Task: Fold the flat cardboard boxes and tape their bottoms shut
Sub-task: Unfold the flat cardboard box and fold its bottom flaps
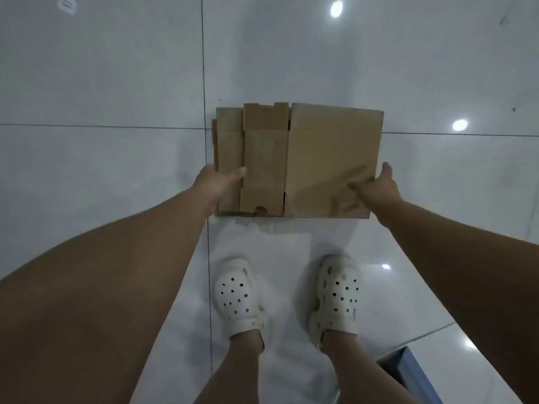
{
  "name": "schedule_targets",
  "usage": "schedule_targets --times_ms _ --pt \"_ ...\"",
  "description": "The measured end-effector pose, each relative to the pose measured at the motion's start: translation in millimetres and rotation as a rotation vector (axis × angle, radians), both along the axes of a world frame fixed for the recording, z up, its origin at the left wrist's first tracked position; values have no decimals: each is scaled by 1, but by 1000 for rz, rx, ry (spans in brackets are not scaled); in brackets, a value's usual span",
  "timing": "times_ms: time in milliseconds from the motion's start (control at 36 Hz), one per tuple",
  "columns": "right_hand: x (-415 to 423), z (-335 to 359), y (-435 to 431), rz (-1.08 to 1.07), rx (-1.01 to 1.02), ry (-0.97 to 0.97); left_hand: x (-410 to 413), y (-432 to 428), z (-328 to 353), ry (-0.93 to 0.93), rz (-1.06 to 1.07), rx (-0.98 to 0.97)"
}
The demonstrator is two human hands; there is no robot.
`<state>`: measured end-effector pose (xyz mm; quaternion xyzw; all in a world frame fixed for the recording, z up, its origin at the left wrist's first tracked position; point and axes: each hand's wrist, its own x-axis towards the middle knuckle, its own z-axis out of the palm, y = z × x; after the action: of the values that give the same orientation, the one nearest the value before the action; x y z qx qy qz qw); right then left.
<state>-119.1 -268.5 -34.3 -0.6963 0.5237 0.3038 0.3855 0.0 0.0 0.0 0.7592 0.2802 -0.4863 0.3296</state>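
Observation:
A flat brown cardboard box (315, 158) is held out level in front of me, above the white tiled floor. Its flaps and slots show on the left half, and a plain panel fills the right half. My left hand (217, 185) grips the near left edge with the thumb lying on top. My right hand (376, 189) grips the near right edge, thumb on top and fingers under the card. No tape is in view.
My two feet in white perforated clogs (237, 298) stand on the glossy floor below the box. A blue-edged object (408, 368) juts in at the lower right. Ceiling lights reflect in the tiles.

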Motion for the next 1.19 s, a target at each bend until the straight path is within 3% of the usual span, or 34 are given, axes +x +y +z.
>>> schedule_targets --times_ms 250,417,528,722,833,972,1056,1194 --pt "1 -44 12 -260 113 -104 -6 8 -49 69 142 -40" --pt "-7 -61 39 -252 88 -55 -21 24 -87 150 309 -43" --pt "-5 -64 38 -263 99 -24 -21 23 -76 70 325 8" --pt "-12 -56 31 -247 269 17 -38 38 -78 93 276 -44" --pt "-33 -48 28 -291 369 55 -56 49 -76 111 368 -29" --pt "-52 -39 25 -412 593 71 -78 46 -74 185 502 -145" --pt "-51 -36 26 -430 581 88 -81 45 -77 169 527 -174" --pt "-44 -36 30 -316 364 5 -80 51 -94 52 421 52"
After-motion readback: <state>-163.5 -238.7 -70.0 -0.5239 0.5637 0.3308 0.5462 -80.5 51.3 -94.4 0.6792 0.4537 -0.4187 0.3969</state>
